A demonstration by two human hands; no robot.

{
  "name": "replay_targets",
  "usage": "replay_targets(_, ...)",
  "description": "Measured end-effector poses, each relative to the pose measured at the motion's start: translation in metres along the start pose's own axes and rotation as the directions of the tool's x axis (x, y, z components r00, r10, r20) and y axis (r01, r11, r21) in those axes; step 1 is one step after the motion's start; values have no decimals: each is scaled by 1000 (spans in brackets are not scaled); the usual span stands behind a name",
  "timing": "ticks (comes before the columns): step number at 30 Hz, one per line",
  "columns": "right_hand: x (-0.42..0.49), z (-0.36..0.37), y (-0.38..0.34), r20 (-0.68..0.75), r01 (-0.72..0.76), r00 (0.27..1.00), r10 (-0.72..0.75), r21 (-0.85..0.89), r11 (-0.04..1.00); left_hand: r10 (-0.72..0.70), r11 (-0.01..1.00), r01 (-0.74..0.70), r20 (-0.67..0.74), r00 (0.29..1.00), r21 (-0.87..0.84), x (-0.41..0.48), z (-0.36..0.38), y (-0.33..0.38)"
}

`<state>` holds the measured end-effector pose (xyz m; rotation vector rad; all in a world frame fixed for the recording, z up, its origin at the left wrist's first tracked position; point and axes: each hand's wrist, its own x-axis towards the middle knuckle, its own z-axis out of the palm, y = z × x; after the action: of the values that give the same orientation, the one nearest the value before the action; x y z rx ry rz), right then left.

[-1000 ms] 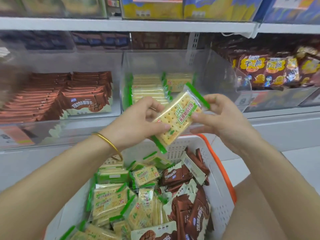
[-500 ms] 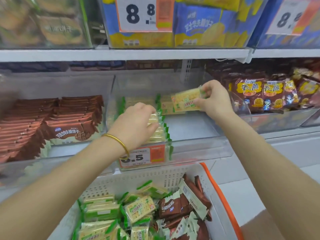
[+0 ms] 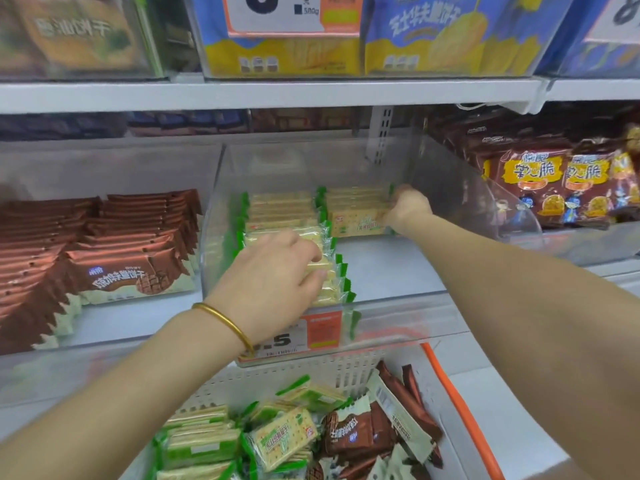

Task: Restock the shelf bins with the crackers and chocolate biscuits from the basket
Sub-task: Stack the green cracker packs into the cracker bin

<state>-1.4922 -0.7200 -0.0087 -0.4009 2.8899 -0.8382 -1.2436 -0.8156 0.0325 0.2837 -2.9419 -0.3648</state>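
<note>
A clear shelf bin [image 3: 460, 188] holds two rows of green-edged cracker packs. My right hand [image 3: 407, 206] reaches deep into it and grips a cracker pack [image 3: 360, 221] at the front of the back right row. My left hand [image 3: 277, 275] lies on the front packs of the left cracker row [image 3: 277, 209], fingers curled over their tops. The bin to the left holds brown chocolate biscuit packs [image 3: 131, 271]. Below, the white basket [image 3: 467, 420] with an orange rim holds mixed cracker packs [image 3: 280, 441] and chocolate biscuit packs [image 3: 353, 434].
An orange price tag [image 3: 311, 332] hangs on the cracker bin's front. Brown snack bags [image 3: 554, 181] fill the bin to the right. The upper shelf [image 3: 277, 93] carries blue and yellow boxes. The right half of the cracker bin floor shows bare.
My right hand carried the cracker pack from above the basket into the bin and set it against the back right row. My left hand moved onto the left row. The view tilted up.
</note>
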Motion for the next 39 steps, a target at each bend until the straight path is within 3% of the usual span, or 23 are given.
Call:
replay_targets(3,3,6,-4,-56,-47,997,51,59,997,6,1000,-6,-4,1000,-9,1,2,-2)
replay_targets(8,1,2,-4,22,-99,995,96,169,981,41,999,-42,-43,998,-30,-1,2,-4)
replay_targets(13,-17,-12,-11,-2,-107,994,108,153,983,99,990,-116,-194,976,-83,-17,-7,-2)
replay_targets(15,-36,-27,-20,-90,-14,995,32,195,981,185,976,-209,-280,942,-60,-34,-16,-1)
replay_targets(17,-81,-48,-30,-151,176,980,-127,371,912,295,950,-313,-314,902,-7,-62,-19,-2)
replay_targets(20,-191,-70,-30,-4,323,912,-410,622,713,433,901,-424,-184,882,88,-110,-6,-12)
replay_targets(21,-225,-63,-23,120,308,872,-475,619,722,444,893,-434,-72,893,121,-124,3,-20)
replay_targets(23,-264,-20,-2,409,329,774,-483,392,859,381,895,-405,151,912,188,-141,23,-39)
replay_targets(24,-270,8,6,529,351,736,-421,234,907,321,904,-372,241,916,209,-144,31,-48)
replay_targets(26,-261,71,27,623,328,744,-242,-26,944,203,939,-282,343,917,198,-143,43,-58)
replay_targets(29,-233,148,58,517,176,850,-95,-109,978,79,945,-190,375,923,267,-138,58,-69)
replay_targets(32,-224,198,67,358,161,928,-106,-128,979,50,945,-165,375,926,282,-134,66,-68)
replay_targets(34,-226,212,63,248,165,963,-103,-242,956,38,950,-154,388,921,272,-134,72,-68)
replay_targets(37,-231,213,60,199,270,958,-205,-392,879,10,956,-124,394,919,265,-134,75,-67)
replay_targets(39,-237,198,60,201,357,932,-302,-354,864,-30,971,-63,379,925,231,-134,76,-68)
